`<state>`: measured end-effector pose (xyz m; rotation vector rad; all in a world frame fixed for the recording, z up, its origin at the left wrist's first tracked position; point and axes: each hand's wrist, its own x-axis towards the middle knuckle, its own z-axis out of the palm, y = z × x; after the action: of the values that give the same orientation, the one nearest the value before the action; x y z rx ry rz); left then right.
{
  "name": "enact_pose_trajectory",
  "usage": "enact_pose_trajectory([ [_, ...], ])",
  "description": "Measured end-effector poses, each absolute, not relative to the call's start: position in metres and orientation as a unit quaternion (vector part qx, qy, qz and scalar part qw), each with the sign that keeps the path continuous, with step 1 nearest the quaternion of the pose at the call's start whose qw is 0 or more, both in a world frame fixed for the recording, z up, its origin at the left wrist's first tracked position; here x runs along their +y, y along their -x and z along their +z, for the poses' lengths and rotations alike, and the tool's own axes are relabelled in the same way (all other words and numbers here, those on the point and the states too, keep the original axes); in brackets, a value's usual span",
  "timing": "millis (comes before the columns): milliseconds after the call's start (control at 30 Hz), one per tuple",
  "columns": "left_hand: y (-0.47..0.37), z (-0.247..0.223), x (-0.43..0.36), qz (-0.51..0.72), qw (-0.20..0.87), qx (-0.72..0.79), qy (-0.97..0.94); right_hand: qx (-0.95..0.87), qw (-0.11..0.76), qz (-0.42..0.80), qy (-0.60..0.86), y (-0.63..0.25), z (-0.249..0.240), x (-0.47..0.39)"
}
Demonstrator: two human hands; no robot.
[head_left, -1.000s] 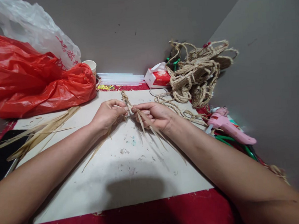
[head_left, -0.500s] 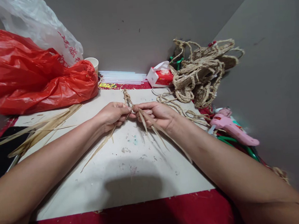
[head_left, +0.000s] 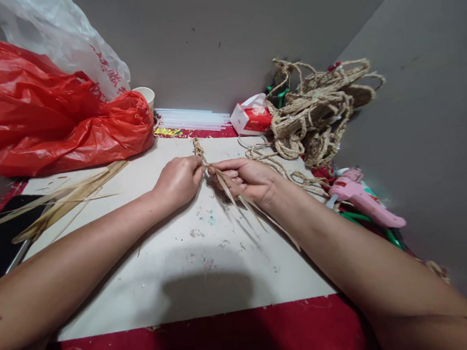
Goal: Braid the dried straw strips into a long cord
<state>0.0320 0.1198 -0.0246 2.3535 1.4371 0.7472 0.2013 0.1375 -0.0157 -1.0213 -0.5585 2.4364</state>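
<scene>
A short braided cord of dry straw-coloured leaf strips (head_left: 198, 146) lies over the middle of the white board (head_left: 204, 312), its finished end pointing away from me. My left hand (head_left: 180, 179) is closed at the cord's lower end, knuckles up, its fingertips mostly hidden. Close beside it my right hand (head_left: 250, 178), palm partly up, pinches the strips between thumb and forefinger. Several loose strip ends (head_left: 230, 193) trail from that pinch toward me, across the right palm and wrist. The two hands nearly touch.
Loose dry leaf strips (head_left: 74, 201) lie over a dark phone-like slab (head_left: 4, 236) at left. Behind are a red plastic bag (head_left: 59, 118), paper cup (head_left: 145, 97), clear sticks (head_left: 191, 119) and tissue pack (head_left: 253, 117). Coiled braided rope (head_left: 313, 115) and a pink glue gun (head_left: 362, 200) sit right.
My left hand has rolled over, knuckles now up, and closed nearer the cord. The strip that hung below it no longer shows. My right hand keeps its pinch almost unmoved.
</scene>
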Motion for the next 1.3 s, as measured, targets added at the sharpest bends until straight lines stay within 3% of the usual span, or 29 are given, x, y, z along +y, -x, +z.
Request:
enact_pose_trajectory([
  [100,-0.032,-0.025,0.116,0.227,0.081,0.51,-0.826,-0.209,0.222,0.874,0.379,-0.2,-0.014,0.136],
  [200,-0.033,-0.026,0.116,0.227,0.085,0.515,-0.822,-0.223,0.221,0.869,0.382,-0.199,-0.012,0.134],
  [267,-0.034,-0.027,0.118,0.272,0.146,0.51,-0.803,-0.238,0.218,0.867,0.38,-0.199,-0.012,0.133],
  [467,-0.037,-0.03,0.123,0.408,0.463,0.444,-0.649,-0.346,0.223,0.831,0.373,-0.2,-0.013,0.128],
  [633,-0.039,-0.026,0.119,0.406,0.566,0.451,-0.558,-0.452,0.236,0.757,0.409,-0.198,-0.01,0.122],
  [867,-0.038,-0.022,0.117,0.387,0.557,0.469,-0.565,-0.63,0.221,0.559,0.491,-0.197,-0.015,0.122],
  [1100,-0.037,-0.023,0.12,0.348,0.493,0.501,-0.62,-0.817,0.136,0.131,0.545,-0.191,-0.013,0.109],
  [1300,-0.038,-0.024,0.122,0.335,0.473,0.527,-0.622,-0.831,0.059,0.081,0.548,-0.19,-0.008,0.103],
])
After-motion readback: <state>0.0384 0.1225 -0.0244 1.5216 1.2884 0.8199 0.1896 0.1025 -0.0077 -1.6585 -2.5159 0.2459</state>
